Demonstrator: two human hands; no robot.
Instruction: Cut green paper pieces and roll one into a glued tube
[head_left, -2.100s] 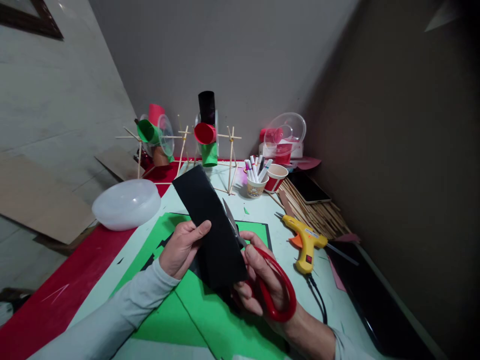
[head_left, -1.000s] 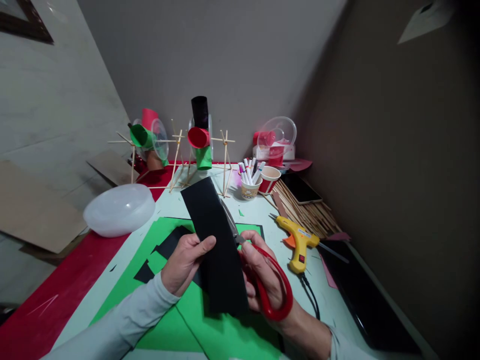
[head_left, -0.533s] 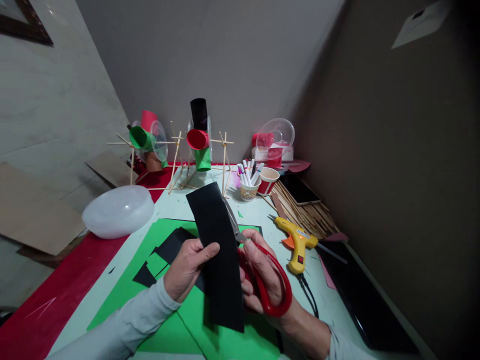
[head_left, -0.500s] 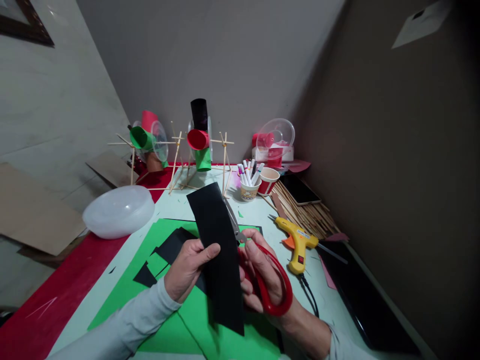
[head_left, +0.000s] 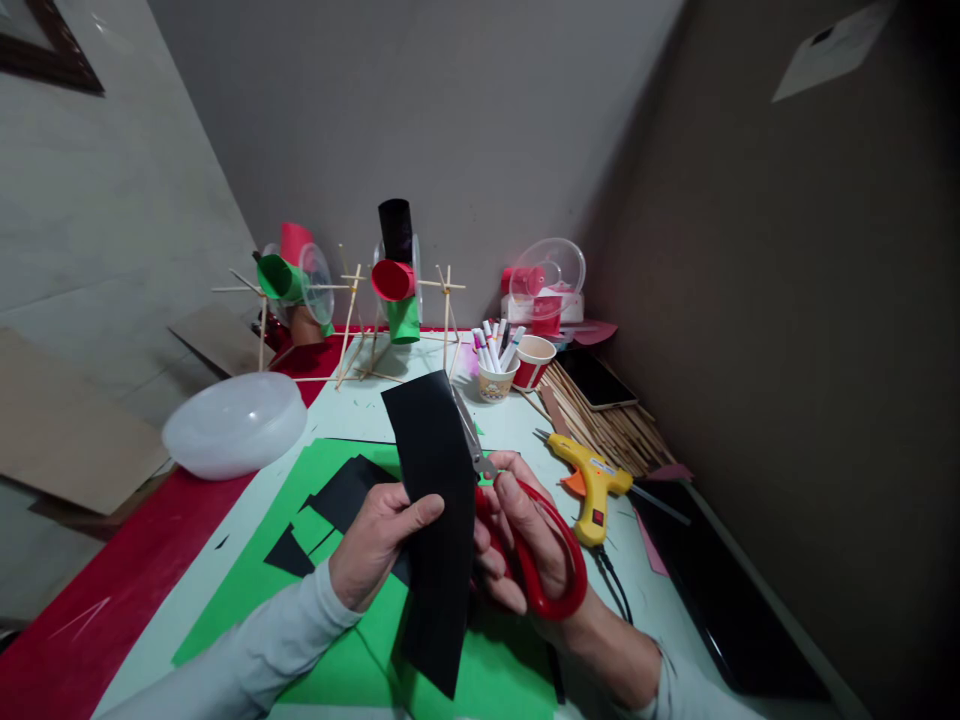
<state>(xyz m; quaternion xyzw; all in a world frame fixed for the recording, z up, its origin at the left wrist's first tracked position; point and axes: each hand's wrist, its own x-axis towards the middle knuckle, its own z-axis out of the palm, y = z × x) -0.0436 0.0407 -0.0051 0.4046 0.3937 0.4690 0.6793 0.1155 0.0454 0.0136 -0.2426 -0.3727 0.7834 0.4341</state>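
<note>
In the head view, one black paper strip (head_left: 435,500) is pinched by the left hand (head_left: 375,545) above the green sheet (head_left: 337,640) on the worktop (head_left: 360,405), its long axis running near to far. One pair of red-handled scissors (head_left: 536,545) is gripped by the right hand (head_left: 525,560), blades pointing away along the strip's right edge. One yellow glue gun (head_left: 592,485) and two paper cups (head_left: 517,365) lie beyond.

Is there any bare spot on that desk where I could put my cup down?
Bare tabletop shows between the marker cup and the glue gun, and on the red cloth below the white bowl. The back edge and the stick pile are crowded.
</note>
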